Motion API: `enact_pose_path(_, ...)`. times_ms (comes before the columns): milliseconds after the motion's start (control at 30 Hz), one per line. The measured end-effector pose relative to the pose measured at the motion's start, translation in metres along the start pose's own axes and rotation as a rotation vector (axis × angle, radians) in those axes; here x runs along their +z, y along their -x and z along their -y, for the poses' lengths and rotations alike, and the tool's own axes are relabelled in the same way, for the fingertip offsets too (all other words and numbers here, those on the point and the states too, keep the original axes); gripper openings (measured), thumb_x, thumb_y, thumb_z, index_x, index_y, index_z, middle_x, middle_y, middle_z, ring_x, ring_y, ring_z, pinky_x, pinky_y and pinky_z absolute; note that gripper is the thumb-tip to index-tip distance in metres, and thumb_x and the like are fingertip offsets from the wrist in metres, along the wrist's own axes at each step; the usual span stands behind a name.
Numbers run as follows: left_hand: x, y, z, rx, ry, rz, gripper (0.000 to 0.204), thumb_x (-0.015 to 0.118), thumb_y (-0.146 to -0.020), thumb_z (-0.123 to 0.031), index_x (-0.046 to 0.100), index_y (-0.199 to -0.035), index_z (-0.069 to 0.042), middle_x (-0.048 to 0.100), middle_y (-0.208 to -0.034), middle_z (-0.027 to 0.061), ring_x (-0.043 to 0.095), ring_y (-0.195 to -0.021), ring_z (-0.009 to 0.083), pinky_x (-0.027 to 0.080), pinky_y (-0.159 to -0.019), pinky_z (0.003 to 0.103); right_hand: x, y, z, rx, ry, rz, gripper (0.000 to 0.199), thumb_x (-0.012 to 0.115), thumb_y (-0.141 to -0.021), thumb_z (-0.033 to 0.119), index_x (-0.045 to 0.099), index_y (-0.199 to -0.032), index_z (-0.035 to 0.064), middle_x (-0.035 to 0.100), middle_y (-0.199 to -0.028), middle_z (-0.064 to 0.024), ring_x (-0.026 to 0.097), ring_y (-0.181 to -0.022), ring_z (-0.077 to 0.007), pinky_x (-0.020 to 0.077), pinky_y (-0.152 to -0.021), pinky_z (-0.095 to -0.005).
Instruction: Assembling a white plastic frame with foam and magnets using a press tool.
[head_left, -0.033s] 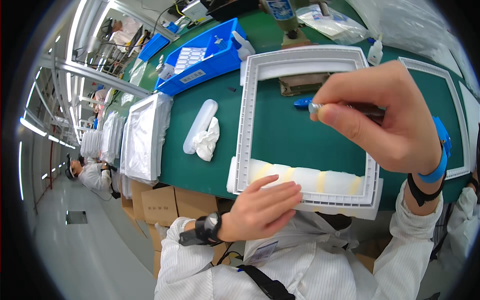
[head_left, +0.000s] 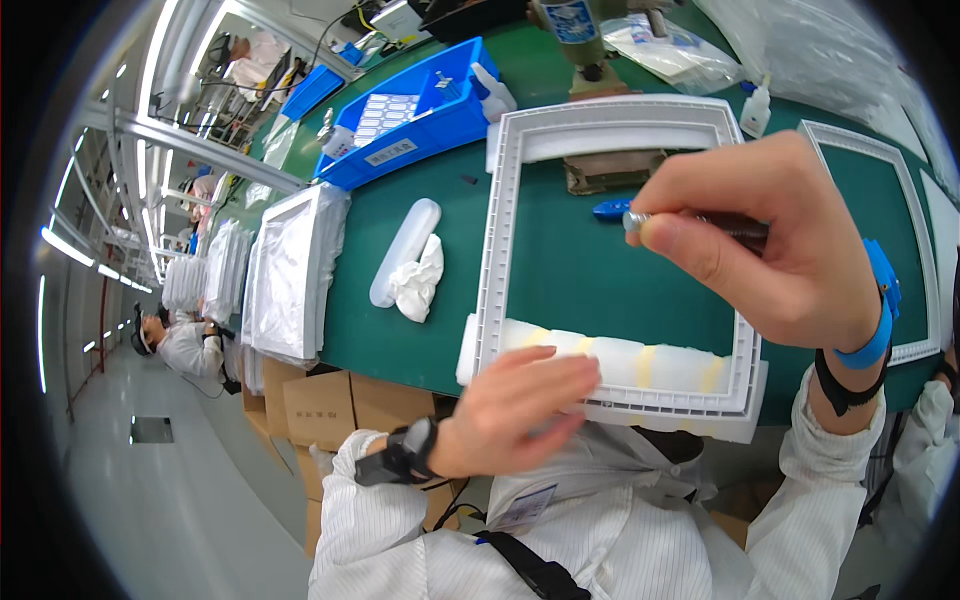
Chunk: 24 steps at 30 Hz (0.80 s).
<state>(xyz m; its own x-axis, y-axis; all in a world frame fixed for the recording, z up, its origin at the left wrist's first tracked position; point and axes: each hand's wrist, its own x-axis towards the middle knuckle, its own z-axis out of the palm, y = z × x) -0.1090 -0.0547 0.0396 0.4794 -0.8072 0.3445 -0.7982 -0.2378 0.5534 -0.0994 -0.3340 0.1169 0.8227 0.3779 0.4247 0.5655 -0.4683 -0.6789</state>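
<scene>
A white rectangular plastic frame (head_left: 497, 235) lies before me, its near and far sides on white foam padding (head_left: 620, 362) with yellow strips. My right hand (head_left: 760, 235) is closed around a slim metal tool (head_left: 632, 220) above the frame's right side. Only its silvery round end shows clearly; my fingers hide the rest. Just left of that end is a blue piece (head_left: 611, 210); I cannot tell whether it belongs to the tool. Over the frame's near left corner, my left hand (head_left: 515, 410) is open, fingers stretched out and slightly blurred; contact with the frame is unclear.
A blue bin (head_left: 375, 165) with labels and bottles stands at the back left. Nearer are a clear plastic case (head_left: 402, 250) and crumpled white tissue (head_left: 418, 280). Wrapped frames (head_left: 290, 275) line the left edge. Another white frame (head_left: 915, 220) and a small bottle (head_left: 755, 110) are right.
My left hand has shifted slightly left, its fingers now closer together and blurred. The right hand keeps its grip on the tool. The whole view has shifted a little.
</scene>
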Motion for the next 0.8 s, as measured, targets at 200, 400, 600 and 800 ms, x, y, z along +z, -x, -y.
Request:
enact_pose_path(200,-0.05,-0.058,0.024,-0.273,0.428,-0.183,0.04,0.056,-0.089,0.01,0.057,-0.129,0.004,0.068,-0.111,0.0147,0.068,-0.094,0.0166,0.054,-0.077,0.027,0.026,-0.006,-0.019,0.022,0.046,-0.02,0.011,0.064,-0.087,0.009,0.066,-0.084,-0.0018,0.06,-0.065,-0.014,0.058,-0.056,-0.0264,0.0436,-0.052,-0.0336)
enact_pose_path(400,-0.039,-0.096,0.033,-0.064,0.326,-0.154,0.038,0.062,-0.081,0.011,0.066,-0.118,0.001,0.069,-0.099,0.0106,0.067,-0.084,0.0127,0.052,-0.064,0.022,0.028,-0.014,-0.024,0.051,0.055,-0.07,0.013,0.065,-0.086,0.012,0.064,-0.08,0.0013,0.06,-0.067,-0.0177,0.059,-0.062,-0.0383,0.0455,-0.055,-0.0422)
enact_pose_path(600,-0.037,-0.111,0.043,-0.047,0.292,-0.203,0.022,0.067,-0.077,0.005,0.068,-0.097,-0.001,0.066,-0.082,0.005,0.06,-0.063,0.0096,0.046,-0.052,0.023,0.024,-0.021,-0.021,0.155,0.084,0.015,0.011,0.066,-0.085,0.012,0.067,-0.084,0.0017,0.061,-0.068,-0.0174,0.059,-0.06,-0.0368,0.0452,-0.054,-0.0389)
enact_pose_path(800,-0.023,-0.103,0.061,0.108,0.326,-0.219,0.017,0.067,-0.072,0.002,0.058,-0.085,-0.004,0.056,-0.074,0.0073,0.058,-0.061,0.0225,0.045,-0.054,0.03,0.038,-0.023,-0.019,0.285,0.016,0.056,0.006,0.067,-0.081,0.007,0.069,-0.083,0.0017,0.056,-0.06,-0.0153,0.054,-0.048,-0.0262,0.0423,-0.049,-0.0325)
